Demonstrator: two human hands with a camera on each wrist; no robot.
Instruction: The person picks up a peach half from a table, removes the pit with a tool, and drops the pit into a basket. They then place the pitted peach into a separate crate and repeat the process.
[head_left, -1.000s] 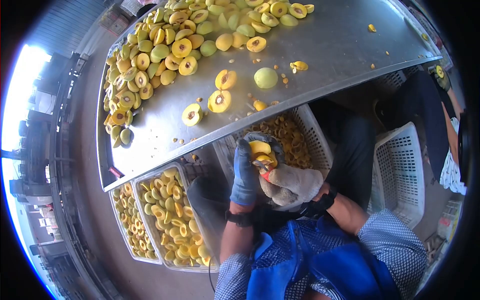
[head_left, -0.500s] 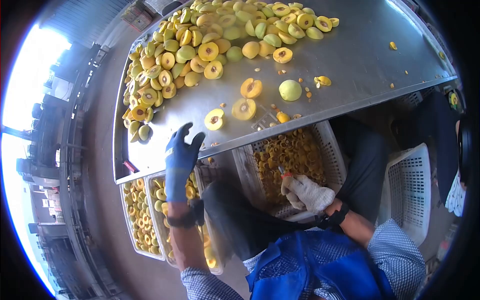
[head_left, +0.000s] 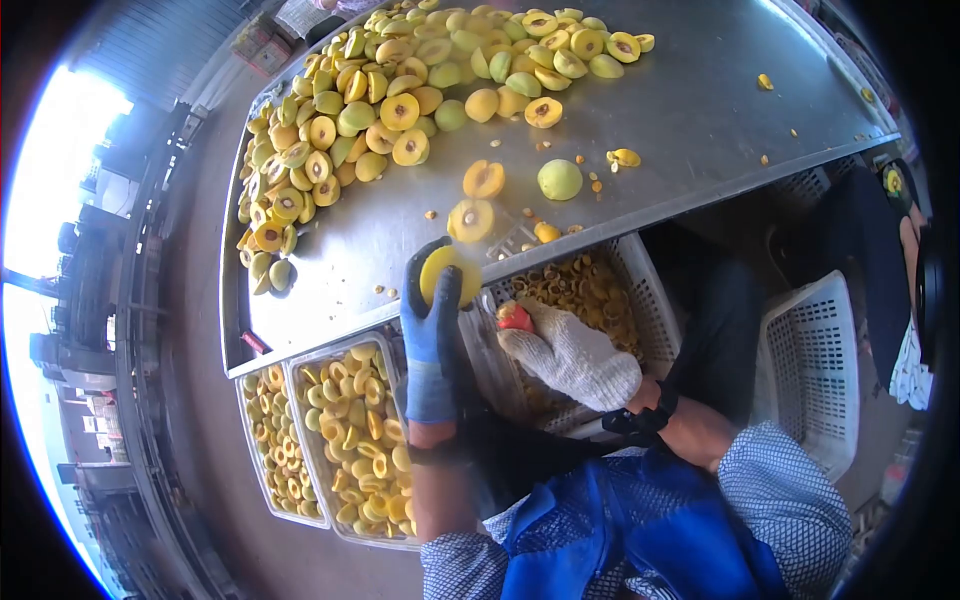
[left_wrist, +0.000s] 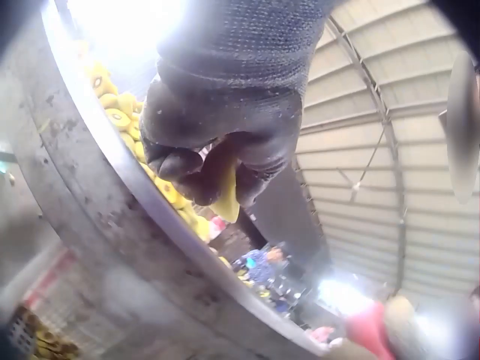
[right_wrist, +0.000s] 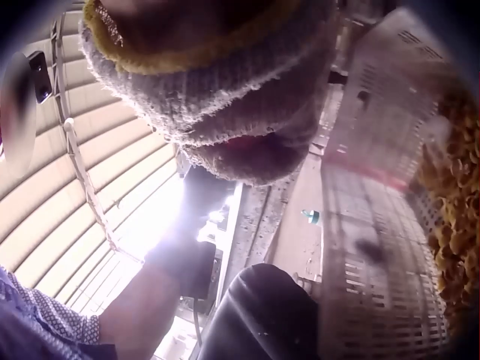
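My left hand point(head_left: 430, 340), in a blue glove with dark fingers, grips a yellow peach half point(head_left: 447, 277) at the table's front edge. In the left wrist view, a thin yellow part of that peach half point(left_wrist: 228, 196) shows between the curled fingers. My right hand point(head_left: 580, 360), in a white knit glove, grips a tool with a red handle point(head_left: 515, 317) over the crate of brown-yellow scraps; the tool's tip is hidden. On the metal table near the left hand lie two cut peach halves point(head_left: 470, 220) and a greenish half point(head_left: 560, 180), cut side down.
A large heap of peach halves point(head_left: 400, 112) covers the table's far left. Two crates of pitted halves point(head_left: 360, 440) stand below at left. The scrap crate point(head_left: 655, 290) sits between the person's legs, with a white crate point(head_left: 815, 370) to the right. Another person point(head_left: 870, 250) is at far right.
A second ago both hands worked together on a fruit over the scrap crate. The left hand then reached out empty to the left and has picked up a peach half from the table. The right hand has moved left.
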